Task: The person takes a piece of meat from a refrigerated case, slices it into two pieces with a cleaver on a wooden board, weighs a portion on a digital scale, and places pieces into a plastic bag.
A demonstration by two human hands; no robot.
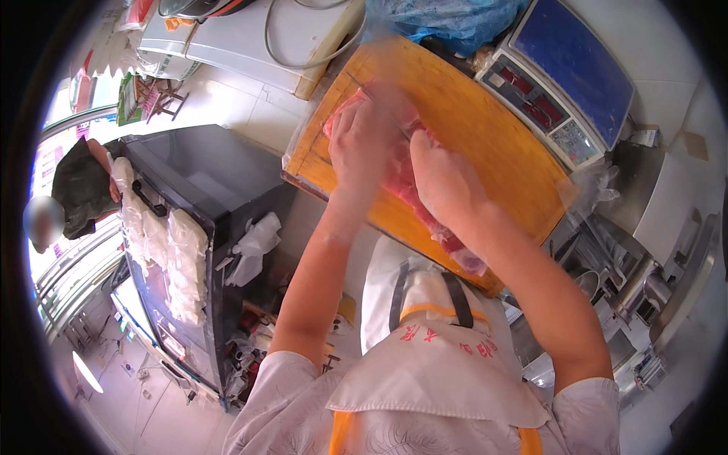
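A long strip of raw meat lies across a wooden cutting board, its fatty lower end near the board's front edge. My left hand rests on the meat's upper part with its fingers bent; a blurred smear covers part of this hand. My right hand is closed at the right side of the meat. From its fingers a thin knife blade runs up and left over the meat, past my left hand. The knife's handle is hidden in my right hand.
A scale with a blue plate stands right of the board, a blue plastic bag behind it. Metal utensils lie at the right. Left is a dark cabinet with white bags; beyond it stands a person in dark clothes.
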